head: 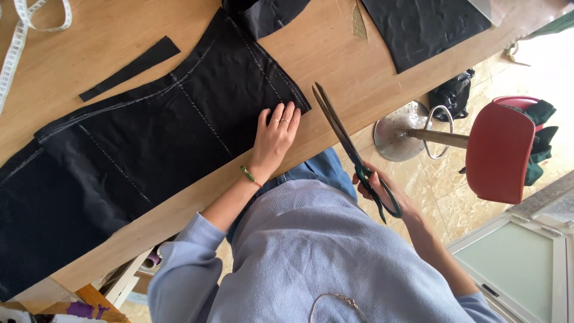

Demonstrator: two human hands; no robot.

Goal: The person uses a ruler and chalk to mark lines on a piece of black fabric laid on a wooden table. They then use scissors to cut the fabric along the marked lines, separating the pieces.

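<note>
The right hand (382,188) has its grip pressed together around the dark green handles of the scissors (350,146), fingers through the loops. The scissors are long and dark, their blades nearly together, held off the counter's near edge with the tips pointing up over that edge, close to the corner of the black cloth (149,143). The hand and handles hang over the person's lap, above blue trousers.

The left hand (275,137) lies flat with its grip spread, palm down, fingers resting on the cloth near its right end, just inside the counter's near edge. A ring shows on one finger and a green bracelet (248,174) sits at the wrist. This hand holds nothing; it only presses on the cloth.

The cloth is a large black piece with pale chalk lines and stitched seams, lying across the counter (335,54) from its left end toward the middle, running along the near edge. A narrow black strip (128,69) lies apart from it toward the far left. A white tape measure (18,36) curls at the far left corner. Another black piece (418,27) lies at the far right of the counter, and a smaller black scrap (269,15) touches the far edge.

Beyond the counter's right end, on the tiled floor, stands a red stool (499,149) with a metal base.
</note>
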